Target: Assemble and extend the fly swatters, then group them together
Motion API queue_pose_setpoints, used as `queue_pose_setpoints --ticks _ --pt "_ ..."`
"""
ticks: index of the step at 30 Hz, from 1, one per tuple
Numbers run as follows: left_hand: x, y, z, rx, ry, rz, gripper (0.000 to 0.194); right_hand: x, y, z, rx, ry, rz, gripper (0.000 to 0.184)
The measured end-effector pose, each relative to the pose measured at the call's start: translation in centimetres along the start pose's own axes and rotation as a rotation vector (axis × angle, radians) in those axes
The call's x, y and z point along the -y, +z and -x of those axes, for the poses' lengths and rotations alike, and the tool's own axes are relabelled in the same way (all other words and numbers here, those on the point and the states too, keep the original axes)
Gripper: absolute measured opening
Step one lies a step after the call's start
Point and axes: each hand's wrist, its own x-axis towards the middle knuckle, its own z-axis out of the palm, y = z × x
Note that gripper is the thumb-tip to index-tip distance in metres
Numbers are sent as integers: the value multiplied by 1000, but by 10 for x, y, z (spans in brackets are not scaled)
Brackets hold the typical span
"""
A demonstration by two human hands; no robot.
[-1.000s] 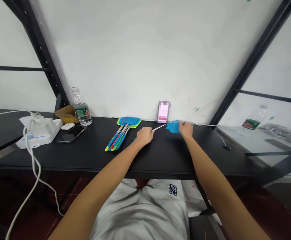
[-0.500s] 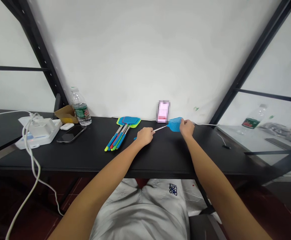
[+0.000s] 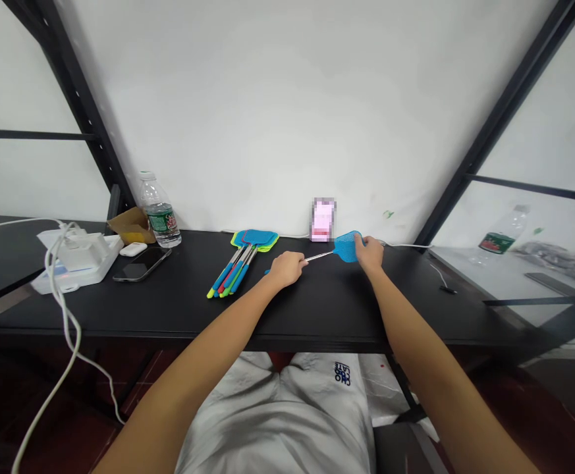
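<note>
Black desk [image 3: 168, 313] across mid-frame. Left: white charger unit [image 3: 87, 260], cardboard box [image 3: 130, 224], bottle [image 3: 163, 216], dark phone [image 3: 141, 265], white case [image 3: 134, 249]. Centre: swatter bundle [image 3: 238, 266], upright phone [image 3: 323, 220]. Right: short cable [image 3: 448, 289].

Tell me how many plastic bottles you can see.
2. One plastic bottle stands at the left of the black desk, beside the cardboard box; the other bottle is at the far right, past the right-hand black post. More could be hidden.

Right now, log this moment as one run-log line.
left hand: holding blue fly swatter by handle | right hand: pinching its mesh head | nearby: stacked fly swatters on black table
</note>
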Motion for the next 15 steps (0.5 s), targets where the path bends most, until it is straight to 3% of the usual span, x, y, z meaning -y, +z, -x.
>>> queue_pose_setpoints --ticks 15 --pt "3 1 1 -31 24 -28 32 9 2 9 -12 -97 -47 49"
